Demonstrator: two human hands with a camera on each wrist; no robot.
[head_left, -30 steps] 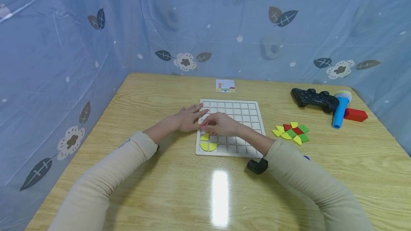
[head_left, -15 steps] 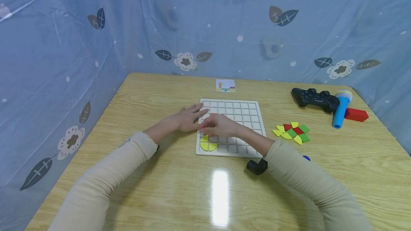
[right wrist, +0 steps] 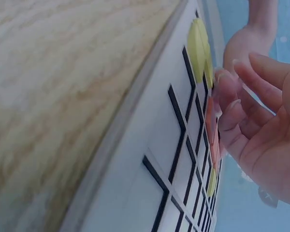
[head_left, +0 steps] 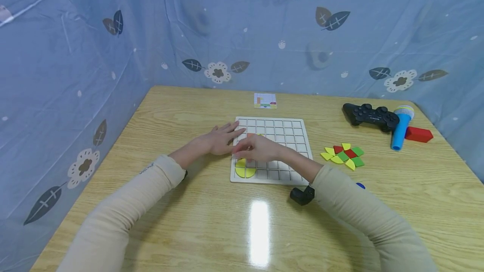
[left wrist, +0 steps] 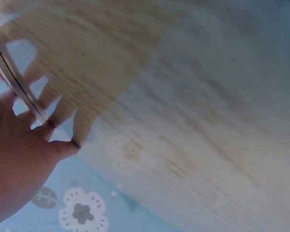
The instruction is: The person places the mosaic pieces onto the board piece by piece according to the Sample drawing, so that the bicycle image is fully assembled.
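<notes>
A white grid board (head_left: 281, 175) lies on the wooden table. My left hand (head_left: 219, 141) rests across its left edge, fingers straight and spread; the left wrist view shows the palm beside the board's edge (left wrist: 19, 89). My right hand (head_left: 261, 148) is over the board's left part. Its fingers bend loosely, fingertips right at orange pieces (right wrist: 211, 121) on the grid, and no piece shows between thumb and fingers (right wrist: 275, 112). Yellow rounded pieces (head_left: 245, 172) fill cells at the lower left corner. Another yellow piece (right wrist: 212, 182) lies beyond the orange ones.
Loose yellow, red and green pieces (head_left: 343, 156) lie right of the board; a blue piece (head_left: 360, 186) is partly behind the right sleeve. A pattern card (head_left: 265, 100) lies behind the board. A black game controller (head_left: 370, 116), blue toy microphone (head_left: 401, 131) and red block (head_left: 419, 134) stand back right.
My right hand has shifted slightly left, and an orange piece and a sliver of yellow now show beyond its knuckles. The left hand has stayed put.
</notes>
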